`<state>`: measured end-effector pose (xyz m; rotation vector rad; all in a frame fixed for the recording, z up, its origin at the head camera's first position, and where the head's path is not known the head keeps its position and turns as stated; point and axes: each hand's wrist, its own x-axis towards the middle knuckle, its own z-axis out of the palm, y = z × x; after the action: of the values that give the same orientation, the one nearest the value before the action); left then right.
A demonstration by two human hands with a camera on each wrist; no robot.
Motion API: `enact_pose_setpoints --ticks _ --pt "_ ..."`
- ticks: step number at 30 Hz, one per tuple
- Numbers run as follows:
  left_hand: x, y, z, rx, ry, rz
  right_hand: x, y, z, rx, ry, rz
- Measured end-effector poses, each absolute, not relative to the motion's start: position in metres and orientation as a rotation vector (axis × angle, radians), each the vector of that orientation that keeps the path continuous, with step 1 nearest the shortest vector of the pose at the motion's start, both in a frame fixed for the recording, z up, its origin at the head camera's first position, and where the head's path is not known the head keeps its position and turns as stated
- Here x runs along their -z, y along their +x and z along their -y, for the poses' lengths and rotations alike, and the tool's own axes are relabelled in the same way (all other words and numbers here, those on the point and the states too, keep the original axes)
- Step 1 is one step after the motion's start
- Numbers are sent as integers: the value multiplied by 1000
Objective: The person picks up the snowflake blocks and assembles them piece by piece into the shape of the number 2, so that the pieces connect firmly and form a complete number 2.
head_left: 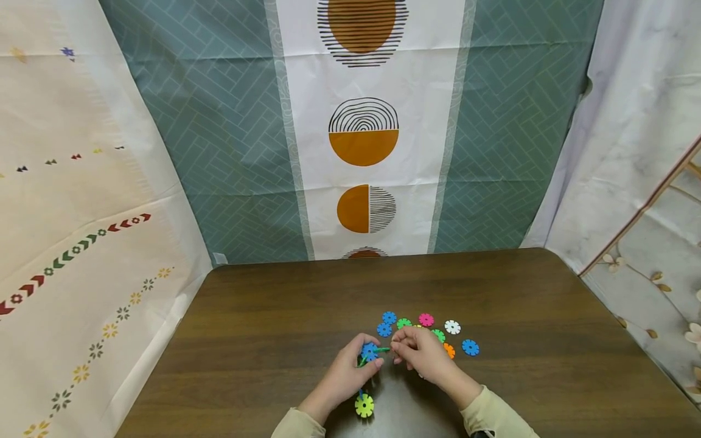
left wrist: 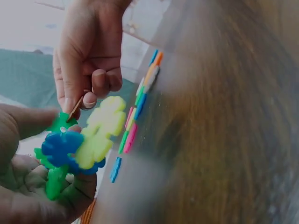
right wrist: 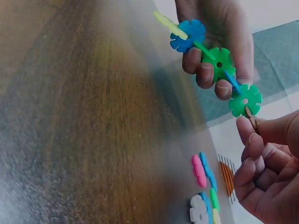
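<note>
My left hand (head_left: 347, 368) holds a chain of notched plastic discs slotted edge to edge. In the right wrist view the chain runs from a yellow disc (right wrist: 169, 24) through a blue disc (right wrist: 188, 36) and a green disc (right wrist: 219, 64) to a green disc (right wrist: 245, 101) at the end, with thin edge-on discs between. Between thumb and fingertips my right hand (head_left: 424, 356) pinches a brown disc (right wrist: 252, 120), seen edge-on, which touches the rim of that end green disc. How deep its slot sits is too small to tell. A yellow-green disc (head_left: 364, 406) hangs at the chain's near end.
Loose discs lie on the dark wooden table (head_left: 263, 340) beyond and right of my hands, among them a pink disc (head_left: 426, 319), a white disc (head_left: 452, 327), a blue disc (head_left: 470, 347) and an orange disc (head_left: 449, 350). A patterned curtain (head_left: 230, 152) hangs behind the table.
</note>
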<state>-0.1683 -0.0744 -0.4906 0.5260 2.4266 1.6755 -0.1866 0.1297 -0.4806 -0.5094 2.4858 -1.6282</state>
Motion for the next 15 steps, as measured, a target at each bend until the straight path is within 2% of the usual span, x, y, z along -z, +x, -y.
enact_pose_setpoints --ticks 6,15 --pt "486 -168 74 -1933 375 -2071 481 -186 -131 1692 -508 -2457" --pt "486 -168 72 -1925 312 -2021 481 -187 -129 1662 -542 -2452"
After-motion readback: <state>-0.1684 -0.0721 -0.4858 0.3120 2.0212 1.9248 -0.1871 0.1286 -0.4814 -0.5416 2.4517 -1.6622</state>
